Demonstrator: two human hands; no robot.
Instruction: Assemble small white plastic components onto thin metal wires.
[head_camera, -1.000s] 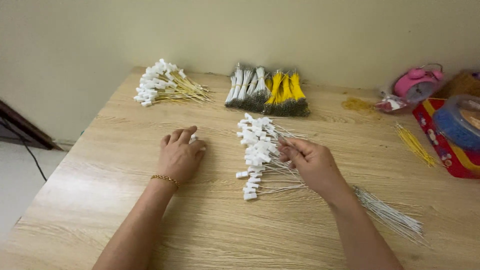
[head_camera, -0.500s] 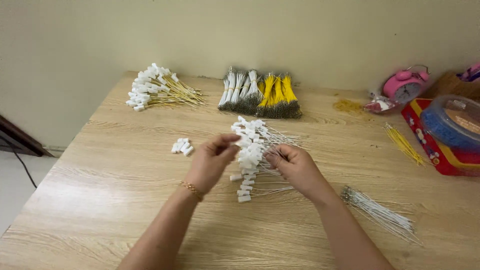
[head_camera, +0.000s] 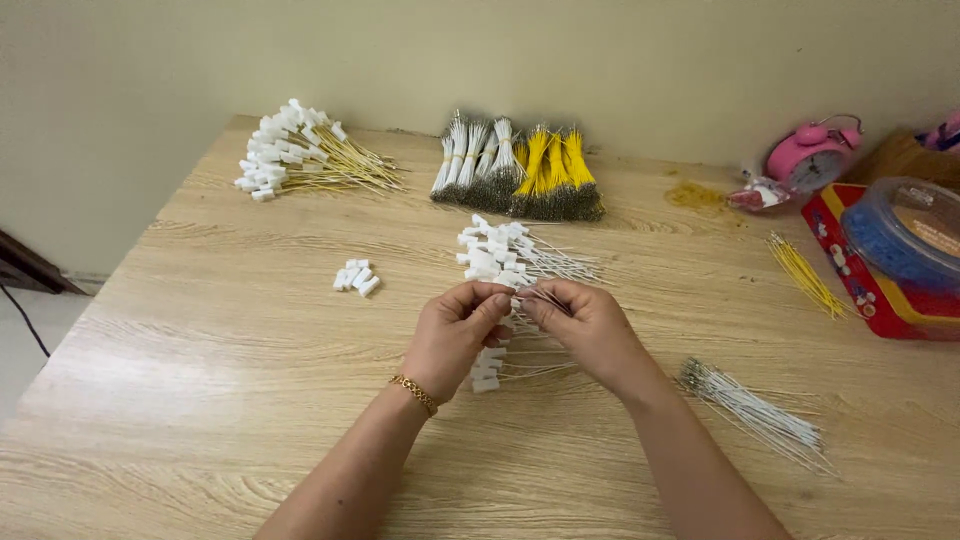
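Observation:
My left hand (head_camera: 458, 330) and my right hand (head_camera: 585, 322) meet over the middle of a wooden table (head_camera: 200, 400). The left thumb and forefinger pinch a small white plastic connector (head_camera: 503, 292). The right fingers hold a thin white wire (head_camera: 545, 297) whose end touches that connector. Under and behind the hands lies a pile of white wires with white connectors (head_camera: 500, 255). A small heap of loose white connectors (head_camera: 356, 278) rests to the left of my left hand.
A bundle of yellow wires with white connectors (head_camera: 300, 158) lies at the far left. Bunches of white and yellow wires (head_camera: 515, 170) lie at the back. Bare white wires (head_camera: 755, 410) lie right, loose yellow wires (head_camera: 805, 272) beyond. A pink alarm clock (head_camera: 812, 155), red box (head_camera: 870, 275), round blue-lidded container (head_camera: 905, 235).
My left hand left the small heap of connectors and came to the middle with one. Both hands have risen together over the pile of wires.

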